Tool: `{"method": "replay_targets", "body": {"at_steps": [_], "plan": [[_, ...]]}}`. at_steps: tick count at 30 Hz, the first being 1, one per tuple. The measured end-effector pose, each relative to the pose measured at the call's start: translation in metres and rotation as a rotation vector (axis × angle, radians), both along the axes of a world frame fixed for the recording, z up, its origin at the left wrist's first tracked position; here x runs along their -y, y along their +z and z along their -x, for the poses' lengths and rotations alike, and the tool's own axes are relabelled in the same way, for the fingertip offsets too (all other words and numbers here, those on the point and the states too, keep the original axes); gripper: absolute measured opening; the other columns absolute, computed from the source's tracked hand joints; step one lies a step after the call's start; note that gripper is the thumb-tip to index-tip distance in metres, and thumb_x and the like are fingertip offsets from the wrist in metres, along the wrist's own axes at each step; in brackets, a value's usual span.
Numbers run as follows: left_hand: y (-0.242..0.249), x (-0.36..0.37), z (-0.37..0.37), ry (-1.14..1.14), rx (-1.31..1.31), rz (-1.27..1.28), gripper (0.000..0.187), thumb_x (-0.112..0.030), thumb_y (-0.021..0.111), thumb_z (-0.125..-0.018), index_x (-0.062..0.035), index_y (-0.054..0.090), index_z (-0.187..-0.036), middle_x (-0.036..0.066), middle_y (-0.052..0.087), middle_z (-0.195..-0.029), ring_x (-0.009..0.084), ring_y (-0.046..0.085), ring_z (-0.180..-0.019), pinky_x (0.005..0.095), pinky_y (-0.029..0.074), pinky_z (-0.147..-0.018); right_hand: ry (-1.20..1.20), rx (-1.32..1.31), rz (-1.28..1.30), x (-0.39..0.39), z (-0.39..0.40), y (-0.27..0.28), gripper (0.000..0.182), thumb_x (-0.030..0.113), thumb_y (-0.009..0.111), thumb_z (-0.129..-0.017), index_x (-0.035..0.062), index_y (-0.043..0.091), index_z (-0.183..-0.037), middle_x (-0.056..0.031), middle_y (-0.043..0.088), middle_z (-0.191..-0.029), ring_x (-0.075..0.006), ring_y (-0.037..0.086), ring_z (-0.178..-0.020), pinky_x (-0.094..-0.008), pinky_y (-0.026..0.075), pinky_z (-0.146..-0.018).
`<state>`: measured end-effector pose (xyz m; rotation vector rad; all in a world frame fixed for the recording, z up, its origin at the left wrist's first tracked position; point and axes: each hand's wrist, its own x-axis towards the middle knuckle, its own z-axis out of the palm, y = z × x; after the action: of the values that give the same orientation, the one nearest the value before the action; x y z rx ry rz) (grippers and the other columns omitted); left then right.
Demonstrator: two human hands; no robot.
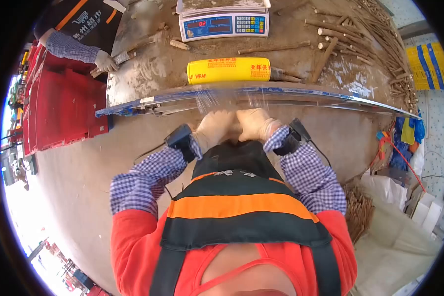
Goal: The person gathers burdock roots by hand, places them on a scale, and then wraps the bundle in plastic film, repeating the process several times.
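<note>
A clear sheet of plastic wrap [209, 101] runs from the yellow wrap roll [229, 70] over the table's front edge to my hands. My left hand [216, 126], in a pale glove, is closed just below that edge. Beside it my right hand [255, 124], gloved too, is closed with its thumb side against the left. The film reaches both hands. Something brown shows between and under them, too blurred and covered to name. Brown sticks [285, 76] stick out at the right end of the roll, on the table [153, 69].
A digital scale [224, 24] stands behind the roll. Piles of thin brown sticks [350, 42] lie at the right. Another person's gloved hand [105, 61] holds sticks at the table's left end, above red crates [66, 103]. More sticks [358, 212] lie low at the right.
</note>
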<state>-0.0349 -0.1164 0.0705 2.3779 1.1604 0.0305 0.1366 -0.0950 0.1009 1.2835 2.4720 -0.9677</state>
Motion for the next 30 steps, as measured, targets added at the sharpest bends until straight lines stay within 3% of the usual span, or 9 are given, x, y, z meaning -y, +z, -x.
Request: {"method": "replay_targets", "body": {"at_steps": [4,7,12,17,19,23,25,27,30], "plan": [[-0.001,-0.042,0.017,-0.081,-0.001,0.462,0.064,-0.039,0.081,-0.065,-0.0013,0.060,-0.113,0.022,0.067,-0.101,0.0345,0.064,-0.095,0.0409,0.051,-0.082,0.137,0.135,-0.854,0.024,0.015,-0.035,0.013,0.016,0.055,-0.086,0.0119,0.062,-0.095,-0.0023,0.061,-0.089,-0.0191,0.062,-0.080,-0.0341,0.048,-0.064],[0.044,-0.063,0.013,-0.160,-0.232,0.579,0.061,-0.042,0.077,-0.070,-0.0014,0.063,-0.113,0.019,0.067,-0.106,0.0349,0.063,-0.098,0.0391,0.049,-0.087,0.076,0.151,-0.696,0.017,0.019,-0.043,0.013,0.016,0.056,-0.085,0.0116,0.063,-0.095,-0.0037,0.062,-0.093,-0.0190,0.063,-0.084,-0.0324,0.049,-0.065],[-0.007,-0.093,0.016,-0.488,-0.060,-0.469,0.054,-0.032,0.066,-0.079,-0.0101,0.059,-0.128,0.011,0.042,-0.146,0.0277,0.040,-0.133,0.0448,0.034,-0.109,0.035,0.055,-0.792,-0.001,0.005,-0.068,0.021,0.016,0.067,-0.074,0.0087,0.067,-0.093,-0.0096,0.064,-0.085,-0.0265,0.064,-0.077,-0.0364,0.052,-0.064],[-0.036,-0.084,0.017,-0.398,-0.334,-0.495,0.067,-0.031,0.064,-0.077,-0.0179,0.046,-0.140,0.008,0.032,-0.150,0.0269,0.030,-0.139,0.0450,0.029,-0.113,-0.171,-0.392,1.056,-0.009,-0.027,-0.055,0.057,0.023,0.077,-0.062,-0.0006,0.060,-0.111,-0.0232,0.066,-0.092,-0.0345,0.065,-0.074,-0.0395,0.054,-0.071],[-0.031,-0.086,0.011,-0.377,-0.468,-0.587,0.067,-0.033,0.061,-0.083,-0.0206,0.040,-0.146,0.006,0.024,-0.157,0.0262,0.024,-0.144,0.0453,0.024,-0.116,0.055,-0.427,0.403,0.046,-0.049,-0.141,0.044,0.022,0.076,-0.065,0.0017,0.064,-0.101,-0.0213,0.067,-0.091,-0.0327,0.067,-0.078,-0.0407,0.054,-0.071],[0.017,-0.034,-0.039,-0.148,-0.336,-0.263,0.097,-0.045,0.074,-0.072,-0.0087,0.028,-0.150,0.022,0.029,-0.152,0.0317,0.032,-0.140,0.0467,0.031,-0.112,0.403,0.163,-0.068,0.026,-0.090,-0.043,0.033,0.020,0.076,-0.066,0.0056,0.067,-0.094,-0.0141,0.069,-0.089,-0.0297,0.068,-0.088,-0.0396,0.054,-0.074],[0.026,-0.011,-0.058,0.023,0.335,0.329,0.101,-0.045,0.075,-0.074,-0.0090,0.021,-0.151,0.028,0.048,-0.134,0.0405,0.050,-0.123,0.0441,0.044,-0.100,0.262,-0.105,-0.114,-0.014,-0.082,0.021,0.036,0.020,0.075,-0.067,0.0026,0.066,-0.096,-0.0126,0.067,-0.084,-0.0300,0.067,-0.084,-0.0391,0.054,-0.073],[0.075,-0.030,-0.052,0.242,0.194,0.520,0.112,-0.043,0.080,-0.067,-0.0075,0.015,-0.151,0.030,0.058,-0.117,0.0410,0.061,-0.104,0.0426,0.051,-0.089,0.392,-0.186,-0.312,-0.050,-0.076,0.035,0.047,0.028,0.073,-0.069,0.0047,0.061,-0.108,-0.0151,0.067,-0.096,-0.0290,0.066,-0.093,-0.0397,0.054,-0.079],[0.102,-0.048,0.007,0.263,0.068,0.020,0.081,-0.035,0.081,-0.068,-0.0093,0.048,-0.138,0.019,0.067,-0.104,0.0339,0.067,-0.092,0.0383,0.055,-0.080,0.089,-0.673,-0.187,-0.152,-0.079,0.038,0.025,0.034,0.062,-0.087,0.0159,0.069,-0.104,-0.0096,0.067,-0.107,-0.0284,0.064,-0.101,-0.0380,0.051,-0.088]]}}
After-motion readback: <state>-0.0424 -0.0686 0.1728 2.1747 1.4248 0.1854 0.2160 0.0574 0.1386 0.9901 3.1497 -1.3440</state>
